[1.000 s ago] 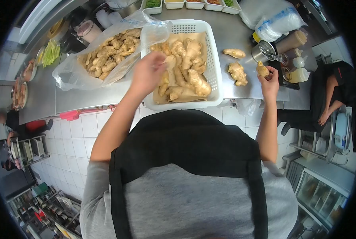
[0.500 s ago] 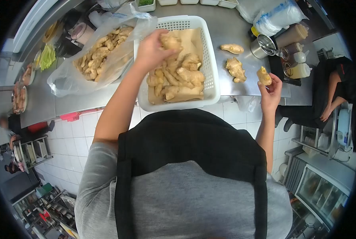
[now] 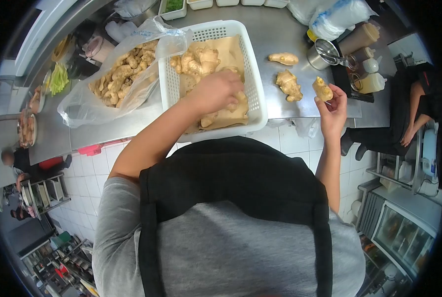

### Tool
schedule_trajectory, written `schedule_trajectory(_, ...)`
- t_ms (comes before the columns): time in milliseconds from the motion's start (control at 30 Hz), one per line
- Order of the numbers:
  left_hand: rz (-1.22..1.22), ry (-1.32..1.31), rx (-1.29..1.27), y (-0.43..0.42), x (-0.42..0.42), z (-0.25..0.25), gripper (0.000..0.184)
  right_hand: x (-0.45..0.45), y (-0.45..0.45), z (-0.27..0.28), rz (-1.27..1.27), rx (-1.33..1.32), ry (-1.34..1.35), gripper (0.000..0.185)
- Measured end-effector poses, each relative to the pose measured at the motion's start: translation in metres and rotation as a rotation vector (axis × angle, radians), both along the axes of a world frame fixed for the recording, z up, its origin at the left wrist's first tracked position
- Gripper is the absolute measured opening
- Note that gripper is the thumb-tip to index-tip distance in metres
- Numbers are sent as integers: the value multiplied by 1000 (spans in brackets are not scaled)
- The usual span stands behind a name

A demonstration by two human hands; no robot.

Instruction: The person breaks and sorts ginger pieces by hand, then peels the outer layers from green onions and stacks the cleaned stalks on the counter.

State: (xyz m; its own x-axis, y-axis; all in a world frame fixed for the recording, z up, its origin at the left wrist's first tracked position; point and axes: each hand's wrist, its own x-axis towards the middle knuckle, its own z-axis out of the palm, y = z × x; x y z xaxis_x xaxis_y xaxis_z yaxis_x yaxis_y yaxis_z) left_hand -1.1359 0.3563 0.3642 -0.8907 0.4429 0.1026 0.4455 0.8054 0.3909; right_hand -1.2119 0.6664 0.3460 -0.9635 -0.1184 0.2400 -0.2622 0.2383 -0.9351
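Observation:
A white perforated plastic basket [image 3: 257, 99] lined with brown paper holds several knobbly ginger roots [image 3: 208, 60]. My left hand [image 3: 217, 92] reaches down into it, its fingers curled round ginger on the right side; the fingertips are mostly hidden. Right of the basket, my right hand [image 3: 333, 109] pinches a piece of ginger [image 3: 322, 89] upright, with a yellow cut spot at its top. A small dark glint shows under those fingers, too small to name. Two more ginger roots, a slim one [image 3: 283, 59] and a broad knobbly one [image 3: 289, 85], lie on the steel counter between basket and right hand.
Left of the basket lies an open clear plastic bag [image 3: 77, 106] full of ginger. A steel pot [image 3: 320, 58] with a utensil and several squeeze bottles [image 3: 372, 84] stand at the right. A person in black [image 3: 404, 123] is at the far right.
My left hand has moved right and down inside the basket; the ginger it held lies at the back among the others. My right hand still holds its ginger piece, shifted slightly left.

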Motion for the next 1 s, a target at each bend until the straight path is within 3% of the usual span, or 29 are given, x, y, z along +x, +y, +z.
schedule_trajectory(100,476,-390,678,-12,6,5,23,13,-9,17,73,-79,-26,45)
schedule_trajectory(200,485,-563,1013,-35,13,20,20,21,-16,22,125,-60,-32,46)
schedule_trajectory(433,593,-565,1042,-57,36,19,22,23,-29,26,146,-18,10,45)
schedule_trajectory(533,572,-512,714,-72,45,19,29,22,-27,26,144,-17,25,45)
schedule_trajectory(633,415,-16,56,-72,47,26,38,16,-22,22,107,-20,25,45)
schedule_trajectory(833,512,409,-87,-41,-13,4,40,-8,-5,-7,-76,202,25,43)
schedule_trajectory(1000,304,-234,-619,11,-62,19,46,-10,1,-20,-116,259,-51,42)
